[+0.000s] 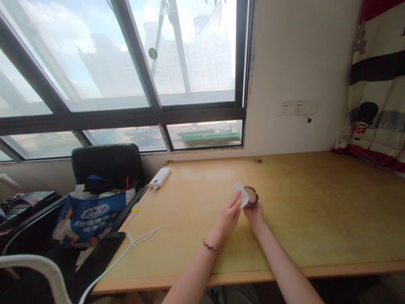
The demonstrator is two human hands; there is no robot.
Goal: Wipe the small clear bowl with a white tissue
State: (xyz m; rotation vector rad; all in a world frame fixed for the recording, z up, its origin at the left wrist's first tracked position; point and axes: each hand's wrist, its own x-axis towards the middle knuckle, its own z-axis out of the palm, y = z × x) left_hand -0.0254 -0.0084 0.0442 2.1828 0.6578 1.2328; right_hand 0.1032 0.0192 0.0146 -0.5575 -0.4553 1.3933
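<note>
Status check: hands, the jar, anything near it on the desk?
Left hand presses white tissue to small jar. Right hand grips jar, above desk. Power bank far left, clear.

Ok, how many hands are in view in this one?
2. The left hand presses a white tissue against a small jar; the right hand holds that jar from below, above the wooden desk. No other person's hands show.

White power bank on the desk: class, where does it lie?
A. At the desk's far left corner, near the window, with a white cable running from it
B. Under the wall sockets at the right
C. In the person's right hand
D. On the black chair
A. The white power bank rests at the far left corner of the desk below the window, and a white cable trails from it toward the near edge.
</note>
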